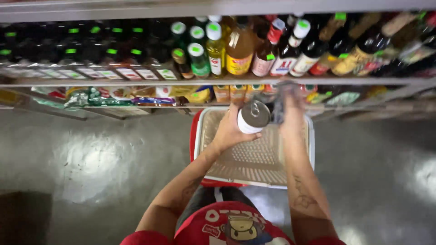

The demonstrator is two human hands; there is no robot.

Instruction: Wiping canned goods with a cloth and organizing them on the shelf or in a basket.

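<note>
Head view showed the left hand gripping a tin can above an empty basket; the right hand was blurred, its grip unclear.

I see a can with a shiny metal lid above a perforated plastic basket. Glossy bottles, probably glass, line a metal shelf; the floor gleams, smooth.
</note>
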